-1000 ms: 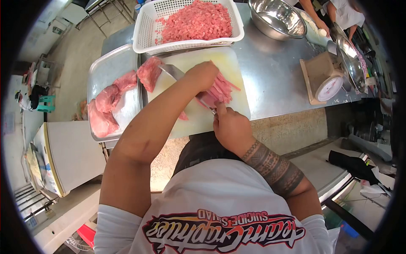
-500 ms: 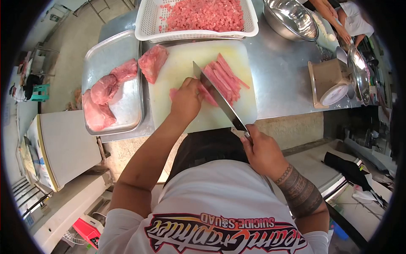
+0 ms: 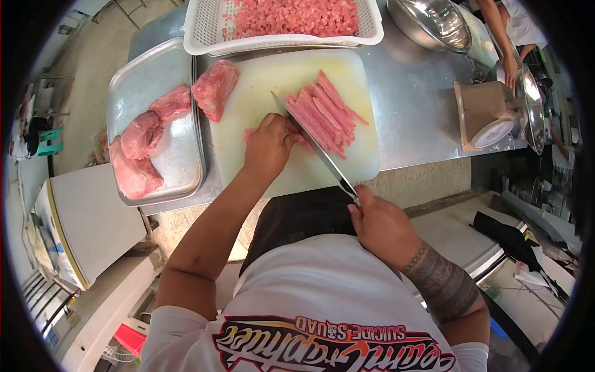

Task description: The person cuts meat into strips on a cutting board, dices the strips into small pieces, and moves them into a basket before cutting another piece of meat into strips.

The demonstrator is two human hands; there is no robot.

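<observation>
My right hand (image 3: 381,224) grips the handle of a long knife (image 3: 310,139) whose blade lies diagonally across the white cutting board (image 3: 365,158). The blade rests against the near side of a pile of pink meat strips (image 3: 323,115). My left hand (image 3: 268,147) is curled on the board just left of the blade, fingers on a small piece of meat at the pile's end. A larger chunk of raw meat (image 3: 214,88) lies on the board's far left corner.
A metal tray (image 3: 180,158) with three big meat pieces sits left of the board. A white basket (image 3: 204,37) of diced meat stands behind it. A steel bowl (image 3: 427,22), a scale (image 3: 489,118) and another person's arm (image 3: 502,37) are at the right.
The left hand left the top of the strips and came back to the left of the pile. The right hand drew the knife back toward me, so the whole blade shows.
</observation>
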